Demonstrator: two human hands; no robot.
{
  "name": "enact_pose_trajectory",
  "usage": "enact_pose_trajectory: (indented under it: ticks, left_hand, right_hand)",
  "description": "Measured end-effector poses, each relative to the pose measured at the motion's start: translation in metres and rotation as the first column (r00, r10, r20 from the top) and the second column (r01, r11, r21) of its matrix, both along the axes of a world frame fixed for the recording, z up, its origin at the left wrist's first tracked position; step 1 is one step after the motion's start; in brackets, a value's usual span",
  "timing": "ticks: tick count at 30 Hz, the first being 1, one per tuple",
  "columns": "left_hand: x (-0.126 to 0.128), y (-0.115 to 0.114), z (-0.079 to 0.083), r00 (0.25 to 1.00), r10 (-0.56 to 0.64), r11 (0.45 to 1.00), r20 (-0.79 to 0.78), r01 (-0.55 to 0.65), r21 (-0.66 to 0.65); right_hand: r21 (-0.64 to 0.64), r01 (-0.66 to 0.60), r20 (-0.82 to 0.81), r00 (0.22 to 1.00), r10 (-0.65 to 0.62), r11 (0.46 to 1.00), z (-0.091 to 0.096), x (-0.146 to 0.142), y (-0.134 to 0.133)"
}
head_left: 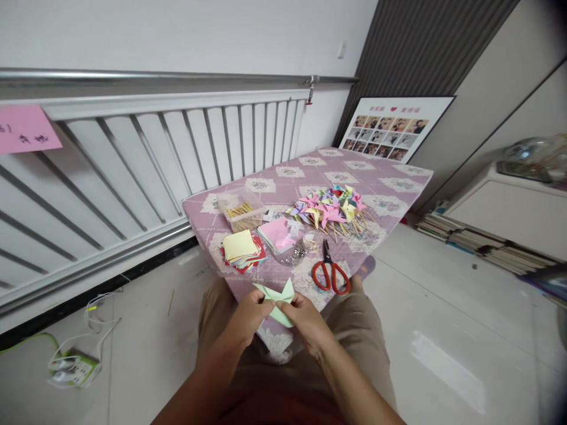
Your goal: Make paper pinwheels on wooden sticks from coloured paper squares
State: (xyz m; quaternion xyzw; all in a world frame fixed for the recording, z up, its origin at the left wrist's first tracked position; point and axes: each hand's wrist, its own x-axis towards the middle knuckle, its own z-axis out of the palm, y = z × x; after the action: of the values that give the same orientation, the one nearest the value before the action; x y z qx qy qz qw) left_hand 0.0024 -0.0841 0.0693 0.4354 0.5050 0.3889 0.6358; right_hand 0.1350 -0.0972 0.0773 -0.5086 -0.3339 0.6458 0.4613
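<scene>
A light green paper pinwheel (283, 314), partly folded with pointed corners standing up, is held over the near edge of the table. My left hand (253, 313) pinches its left side, thumb toward the middle. On the other side my right hand (305, 316) grips the paper, its thumb also near the centre. Just beyond lie scissors (328, 273) with red handles, blades pointing away. Stacked paper squares (241, 249) in yellow and red sit to the left. Small metal pins (296, 254) lie by a clear bag, next to pink paper sheets (278, 233).
A clear plastic box (241, 211) of wooden sticks stands at the table's left. Several finished pinwheels (330, 209) are heaped farther back. A radiator (177, 153) runs along the left wall. A photo board (394, 130) leans behind the table, and a power strip (75, 369) lies on the floor.
</scene>
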Motion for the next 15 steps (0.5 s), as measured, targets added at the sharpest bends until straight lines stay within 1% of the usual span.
enact_pose_trajectory:
  ticks: [2,4,5,7,9,12,13,15]
  left_hand:
    - [-0.001,0.0,0.0,1.0,-0.008,1.0,0.023,0.009,-0.014]
    - [-0.003,0.0,0.002,0.999,-0.036,0.999,0.01,0.036,-0.016]
    - [-0.004,0.0,0.004,0.999,-0.053,0.999,-0.003,0.053,-0.014]
    - [-0.005,0.0,0.008,0.996,-0.088,0.996,-0.023,0.088,-0.013]
    - [-0.007,0.0,0.013,0.993,-0.113,0.994,-0.031,0.112,-0.017]
    - [-0.007,0.003,0.016,0.989,-0.142,0.99,-0.038,0.142,-0.007]
    - [-0.007,0.004,0.016,0.987,-0.153,0.988,-0.045,0.153,-0.001]
    - [-0.008,0.006,0.016,0.982,-0.177,0.984,-0.063,0.178,0.003]
  right_hand:
    - [0.083,-0.01,0.073,0.997,0.004,0.996,0.003,0.005,0.004]
    - [0.219,-0.01,0.199,0.979,-0.035,0.976,0.008,0.012,0.009]
    - [0.289,-0.031,0.278,0.959,-0.053,0.957,0.012,0.015,0.012]
    - [0.388,-0.129,0.445,0.893,-0.063,0.913,0.023,0.021,0.017]
    - [0.429,-0.262,0.581,0.813,-0.042,0.865,0.033,0.024,0.021]
    - [0.439,-0.414,0.683,0.73,0.003,0.797,0.043,0.025,0.025]
    - [0.427,-0.445,0.701,0.712,0.023,0.787,0.044,0.025,0.026]
    - [0.39,-0.48,0.721,0.69,0.063,0.786,0.044,0.026,0.028]
